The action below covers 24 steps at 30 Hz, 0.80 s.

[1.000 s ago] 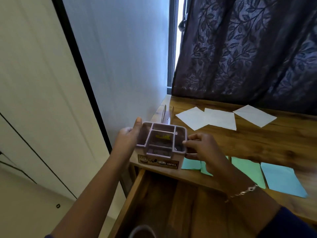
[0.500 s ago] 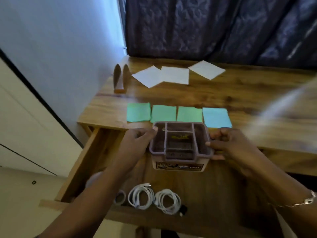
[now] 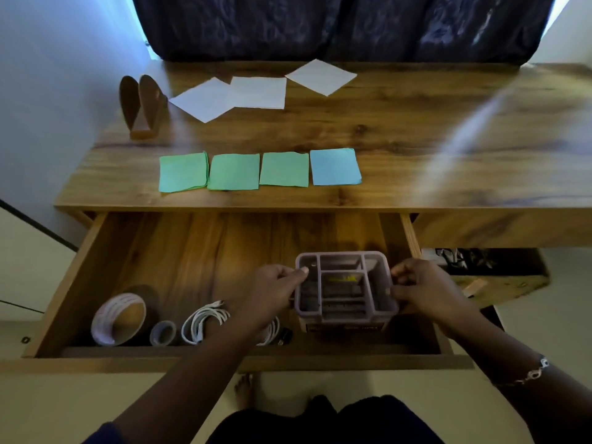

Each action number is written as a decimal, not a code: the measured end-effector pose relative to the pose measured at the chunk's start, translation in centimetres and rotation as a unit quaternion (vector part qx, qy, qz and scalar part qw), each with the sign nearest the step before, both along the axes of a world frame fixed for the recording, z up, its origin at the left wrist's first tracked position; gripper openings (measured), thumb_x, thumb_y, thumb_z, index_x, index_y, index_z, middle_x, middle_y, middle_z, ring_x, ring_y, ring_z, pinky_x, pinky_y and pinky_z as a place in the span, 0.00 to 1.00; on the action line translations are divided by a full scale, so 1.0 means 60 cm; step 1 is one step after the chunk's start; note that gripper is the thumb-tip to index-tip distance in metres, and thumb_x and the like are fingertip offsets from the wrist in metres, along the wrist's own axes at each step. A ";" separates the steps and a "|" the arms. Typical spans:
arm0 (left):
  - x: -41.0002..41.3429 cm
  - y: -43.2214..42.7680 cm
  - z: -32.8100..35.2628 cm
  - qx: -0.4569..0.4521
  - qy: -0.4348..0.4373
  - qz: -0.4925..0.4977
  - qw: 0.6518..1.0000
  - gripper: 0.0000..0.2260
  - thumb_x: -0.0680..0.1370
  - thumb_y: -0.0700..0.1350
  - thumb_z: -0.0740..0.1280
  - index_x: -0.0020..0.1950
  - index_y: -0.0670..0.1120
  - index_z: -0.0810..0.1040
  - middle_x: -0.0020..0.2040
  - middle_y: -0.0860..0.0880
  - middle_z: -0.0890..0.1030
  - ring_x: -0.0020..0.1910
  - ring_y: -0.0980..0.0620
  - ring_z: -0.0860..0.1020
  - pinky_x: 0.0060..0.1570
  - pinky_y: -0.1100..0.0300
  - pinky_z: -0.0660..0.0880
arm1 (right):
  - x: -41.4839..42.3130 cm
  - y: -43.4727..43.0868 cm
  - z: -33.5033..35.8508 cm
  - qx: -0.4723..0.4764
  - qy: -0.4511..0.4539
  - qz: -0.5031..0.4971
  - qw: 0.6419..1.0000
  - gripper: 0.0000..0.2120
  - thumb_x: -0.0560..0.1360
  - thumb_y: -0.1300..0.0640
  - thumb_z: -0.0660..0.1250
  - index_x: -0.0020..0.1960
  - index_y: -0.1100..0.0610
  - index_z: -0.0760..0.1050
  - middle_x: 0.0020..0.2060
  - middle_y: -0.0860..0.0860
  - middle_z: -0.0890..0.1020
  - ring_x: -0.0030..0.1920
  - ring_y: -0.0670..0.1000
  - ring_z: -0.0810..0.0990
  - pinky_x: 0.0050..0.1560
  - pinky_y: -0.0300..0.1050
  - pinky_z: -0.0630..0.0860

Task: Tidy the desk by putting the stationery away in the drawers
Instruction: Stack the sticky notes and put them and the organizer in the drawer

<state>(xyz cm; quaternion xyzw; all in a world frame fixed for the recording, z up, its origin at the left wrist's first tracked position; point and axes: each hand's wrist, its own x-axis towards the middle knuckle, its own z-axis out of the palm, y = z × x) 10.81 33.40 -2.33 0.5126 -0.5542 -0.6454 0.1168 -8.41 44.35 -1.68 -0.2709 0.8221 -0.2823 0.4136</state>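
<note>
Wood-grain drawer (image 3: 80,277), open below the desk (image 3: 416,133). Contents, left to right:

- One large tape roll (image 3: 118,318), tilted, at front left.
- One small tape roll (image 3: 162,332), just beside it.
- Coiled white cables (image 3: 205,320), partly under the left forearm.
- Left hand (image 3: 272,291): fingers curled onto the left rim of the lilac organiser (image 3: 344,293).
- Organiser: upright and compartmented, in the drawer's right half near the right wall. Whether its base touches the drawer floor cannot be told.
- Right hand (image 3: 423,291): clamped on the organiser's right rim.

On the desk above, not yet stowed:

- Wooden stand (image 3: 141,104).
- Three white sheets (image 3: 258,92).
- Three green notes (image 3: 234,171).
- One blue note (image 3: 334,166).

Handling note: the step in hand is probably seating the organiser.

- Keep it level, with both grips equal.
- Lower it clear of the cables and settle the base flat.
- Before releasing, check that its height will pass under the desk edge.
</note>
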 end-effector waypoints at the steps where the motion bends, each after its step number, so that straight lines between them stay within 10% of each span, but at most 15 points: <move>1: -0.002 0.003 -0.005 0.004 -0.005 -0.006 1.000 0.11 0.78 0.45 0.63 0.51 0.38 0.76 0.47 0.45 0.80 0.45 0.51 0.79 0.43 0.59 0.78 | 0.000 0.004 -0.006 0.009 0.000 0.007 1.000 0.07 0.73 0.65 0.66 0.46 0.55 0.72 0.43 0.53 0.79 0.41 0.49 0.81 0.37 0.40 0.78; 24: -0.008 0.039 -0.062 -0.031 -0.076 -0.053 0.995 0.10 0.77 0.36 0.62 0.43 0.52 0.72 0.48 0.47 0.78 0.53 0.46 0.77 0.57 0.46 0.75 | 0.007 0.048 -0.068 0.015 0.170 0.106 0.980 0.07 0.74 0.64 0.64 0.47 0.53 0.69 0.37 0.45 0.73 0.36 0.41 0.73 0.30 0.31 0.66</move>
